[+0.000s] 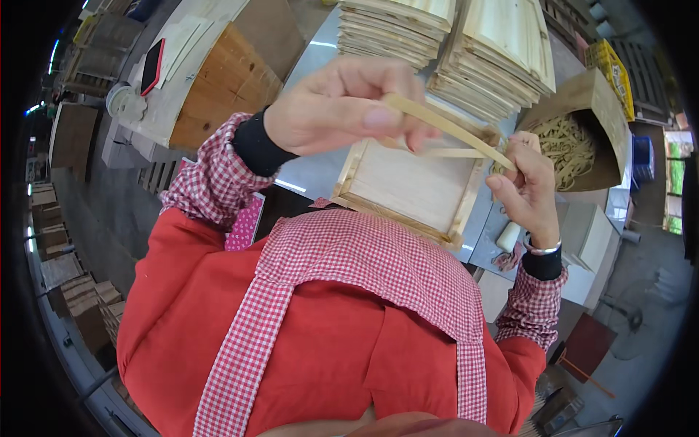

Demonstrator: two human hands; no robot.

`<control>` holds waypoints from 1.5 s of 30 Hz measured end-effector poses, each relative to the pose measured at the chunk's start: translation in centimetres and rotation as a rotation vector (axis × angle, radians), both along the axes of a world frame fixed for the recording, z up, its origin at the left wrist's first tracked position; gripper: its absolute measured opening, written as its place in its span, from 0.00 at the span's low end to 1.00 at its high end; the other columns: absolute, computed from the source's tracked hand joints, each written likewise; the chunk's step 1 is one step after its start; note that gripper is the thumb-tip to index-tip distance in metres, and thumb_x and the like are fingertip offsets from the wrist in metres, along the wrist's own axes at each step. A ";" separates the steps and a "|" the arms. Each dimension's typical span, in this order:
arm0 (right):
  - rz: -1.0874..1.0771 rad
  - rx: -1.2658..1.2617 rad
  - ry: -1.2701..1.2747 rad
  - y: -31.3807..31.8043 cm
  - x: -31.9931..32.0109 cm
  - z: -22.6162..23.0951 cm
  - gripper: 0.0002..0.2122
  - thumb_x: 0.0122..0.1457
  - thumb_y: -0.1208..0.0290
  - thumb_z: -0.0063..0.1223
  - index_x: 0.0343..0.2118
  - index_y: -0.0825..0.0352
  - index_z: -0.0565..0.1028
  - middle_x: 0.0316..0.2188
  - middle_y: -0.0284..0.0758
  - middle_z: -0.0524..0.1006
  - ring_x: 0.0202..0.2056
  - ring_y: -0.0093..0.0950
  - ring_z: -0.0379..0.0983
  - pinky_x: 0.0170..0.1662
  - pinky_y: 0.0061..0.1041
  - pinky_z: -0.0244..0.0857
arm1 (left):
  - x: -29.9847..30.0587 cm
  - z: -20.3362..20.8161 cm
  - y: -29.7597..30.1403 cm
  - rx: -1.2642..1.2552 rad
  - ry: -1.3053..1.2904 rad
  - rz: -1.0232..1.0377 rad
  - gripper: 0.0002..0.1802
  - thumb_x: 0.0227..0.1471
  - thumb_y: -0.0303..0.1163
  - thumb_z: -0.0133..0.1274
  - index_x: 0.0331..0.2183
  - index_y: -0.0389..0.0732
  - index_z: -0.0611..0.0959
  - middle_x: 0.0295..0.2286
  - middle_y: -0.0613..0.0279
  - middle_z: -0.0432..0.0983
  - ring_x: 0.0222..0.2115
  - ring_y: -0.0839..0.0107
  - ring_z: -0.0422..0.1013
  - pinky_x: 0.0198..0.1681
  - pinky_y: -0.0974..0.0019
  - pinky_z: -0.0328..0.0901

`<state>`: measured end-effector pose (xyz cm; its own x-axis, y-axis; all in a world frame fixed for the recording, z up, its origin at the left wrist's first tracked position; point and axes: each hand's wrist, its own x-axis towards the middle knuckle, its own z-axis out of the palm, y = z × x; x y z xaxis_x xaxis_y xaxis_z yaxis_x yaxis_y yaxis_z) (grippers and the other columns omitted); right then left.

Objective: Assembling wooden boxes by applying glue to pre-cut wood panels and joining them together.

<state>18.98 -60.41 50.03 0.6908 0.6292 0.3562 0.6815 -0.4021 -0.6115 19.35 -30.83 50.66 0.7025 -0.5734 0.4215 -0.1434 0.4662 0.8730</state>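
A wide tan rubber band (453, 129) stretches as a loop between my two hands, above the table. My left hand (342, 103) pinches its left end between thumb and fingers. The other end is hooked in the closed fingers of my right hand (526, 182), lower and to the right. Beneath the band lies a shallow wooden frame (348, 171) with a pale flat panel (415, 188) inside it. My hands and the band cover part of its far side.
Tall stacks of wooden panels (495, 62) stand at the back of the table. On the right, a cardboard box (608, 109) holds many loose rubber bands (562, 149). A red-edged phone (152, 67) rests on boards at the left. A white cylinder (508, 237) lies beside my right wrist.
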 end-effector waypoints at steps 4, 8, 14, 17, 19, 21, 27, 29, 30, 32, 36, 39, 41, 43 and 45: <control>-0.035 -0.019 -0.068 -1.3 1.8 -1.8 0.16 0.49 0.67 0.60 0.16 0.67 0.63 0.14 0.32 0.58 0.21 0.31 0.56 0.40 0.30 0.58 | 1.0 0.6 0.7 0.020 0.112 -0.046 0.12 0.53 0.35 0.54 0.22 0.42 0.73 0.24 0.66 0.66 0.31 0.72 0.66 0.38 0.67 0.61; -0.180 -0.122 -0.073 -4.8 3.7 -3.7 0.17 0.52 0.65 0.57 0.16 0.67 0.62 0.15 0.33 0.59 0.24 0.32 0.59 0.45 0.33 0.57 | 4.0 -1.5 3.2 0.665 -0.216 0.150 0.15 0.51 0.37 0.55 0.21 0.42 0.70 0.22 0.67 0.64 0.29 0.70 0.65 0.39 0.65 0.60; -0.296 -0.162 -0.013 -6.6 2.9 -6.5 0.16 0.55 0.65 0.52 0.17 0.66 0.62 0.18 0.35 0.63 0.29 0.34 0.67 0.53 0.38 0.53 | 5.8 -6.3 7.5 1.052 -0.769 0.408 0.15 0.49 0.37 0.56 0.21 0.42 0.68 0.22 0.66 0.62 0.28 0.66 0.64 0.47 0.59 0.58; -0.206 -0.225 0.002 -5.9 0.8 -5.7 0.13 0.55 0.67 0.47 0.19 0.68 0.63 0.24 0.40 0.70 0.34 0.36 0.69 0.53 0.40 0.53 | 3.7 -6.5 7.5 1.027 -0.711 0.369 0.14 0.47 0.38 0.57 0.23 0.42 0.69 0.24 0.65 0.64 0.32 0.65 0.66 0.54 0.54 0.54; -0.160 -0.233 0.011 -5.2 -1.5 -5.1 0.13 0.54 0.66 0.48 0.19 0.67 0.63 0.24 0.40 0.70 0.36 0.37 0.70 0.54 0.41 0.53 | 1.7 -6.6 7.4 1.003 -0.687 0.337 0.14 0.46 0.38 0.57 0.25 0.42 0.69 0.27 0.63 0.66 0.35 0.63 0.67 0.55 0.53 0.53; -0.118 -0.239 0.016 -4.6 -4.1 -4.8 0.14 0.54 0.64 0.49 0.19 0.67 0.63 0.24 0.40 0.70 0.38 0.38 0.70 0.55 0.42 0.52 | -0.9 -6.2 7.3 0.978 -0.668 0.304 0.15 0.45 0.38 0.58 0.26 0.42 0.69 0.30 0.62 0.68 0.38 0.62 0.68 0.56 0.52 0.51; -0.203 -0.170 0.238 -1.3 -10.4 -3.4 0.13 0.40 0.68 0.61 0.18 0.64 0.64 0.23 0.36 0.69 0.40 0.39 0.71 0.53 0.44 0.54 | -6.1 -4.9 6.7 0.973 -0.459 0.229 0.23 0.37 0.35 0.66 0.33 0.42 0.70 0.38 0.59 0.70 0.51 0.54 0.64 0.53 0.51 0.56; -0.216 -0.163 0.203 -1.3 -10.8 -4.3 0.13 0.39 0.70 0.62 0.19 0.64 0.65 0.23 0.36 0.69 0.40 0.39 0.71 0.53 0.44 0.55 | -6.3 -5.4 6.4 0.966 -0.462 0.241 0.22 0.37 0.33 0.66 0.32 0.41 0.71 0.37 0.59 0.71 0.52 0.54 0.64 0.53 0.51 0.57; -0.225 -0.150 0.156 -1.2 -10.6 -4.9 0.14 0.38 0.72 0.64 0.19 0.65 0.65 0.23 0.36 0.69 0.40 0.38 0.71 0.52 0.43 0.56 | -6.1 -5.7 6.3 0.963 -0.475 0.260 0.21 0.37 0.32 0.66 0.31 0.40 0.71 0.36 0.59 0.71 0.53 0.55 0.64 0.53 0.50 0.58; -0.245 -0.140 0.123 -1.0 -10.6 -5.5 0.14 0.36 0.73 0.65 0.19 0.65 0.66 0.22 0.35 0.69 0.39 0.37 0.71 0.52 0.43 0.57 | -6.3 -6.0 6.4 0.958 -0.481 0.263 0.19 0.37 0.31 0.66 0.29 0.40 0.72 0.35 0.59 0.72 0.53 0.55 0.64 0.53 0.50 0.59; -0.199 -0.137 -0.044 -1.0 -11.7 -6.2 0.13 0.37 0.77 0.66 0.20 0.66 0.68 0.23 0.35 0.71 0.39 0.36 0.72 0.50 0.42 0.59 | -7.7 -6.6 6.4 0.978 -0.851 0.347 0.15 0.40 0.29 0.64 0.23 0.39 0.72 0.29 0.58 0.72 0.49 0.57 0.69 0.55 0.48 0.59; -0.239 -0.108 -0.218 -0.8 -12.6 -8.0 0.11 0.41 0.76 0.65 0.22 0.67 0.71 0.27 0.35 0.74 0.41 0.35 0.73 0.50 0.42 0.60 | -8.6 -7.7 6.4 0.978 -1.010 0.458 0.11 0.41 0.27 0.63 0.22 0.37 0.75 0.28 0.58 0.74 0.44 0.58 0.73 0.56 0.44 0.59; -0.285 -0.125 -0.254 -0.7 -12.5 -8.5 0.10 0.42 0.76 0.65 0.22 0.67 0.71 0.27 0.35 0.75 0.43 0.36 0.73 0.50 0.42 0.61 | -8.5 -8.2 6.1 0.966 -1.010 0.511 0.09 0.41 0.28 0.62 0.25 0.38 0.77 0.31 0.57 0.75 0.44 0.59 0.73 0.55 0.46 0.60; -0.349 -0.141 -0.333 -0.6 -12.6 -8.7 0.10 0.43 0.75 0.66 0.23 0.68 0.72 0.29 0.35 0.76 0.45 0.37 0.73 0.51 0.41 0.61 | -8.4 -8.6 5.7 0.968 -1.003 0.635 0.12 0.42 0.31 0.62 0.33 0.40 0.81 0.36 0.56 0.77 0.44 0.60 0.72 0.54 0.49 0.61; -0.414 -0.158 -0.351 -0.2 -12.5 -8.7 0.10 0.44 0.75 0.65 0.26 0.68 0.73 0.30 0.36 0.77 0.45 0.38 0.73 0.51 0.40 0.62 | -8.6 -9.2 5.9 0.948 -0.969 0.638 0.15 0.43 0.30 0.61 0.37 0.40 0.81 0.38 0.55 0.77 0.44 0.59 0.72 0.54 0.50 0.62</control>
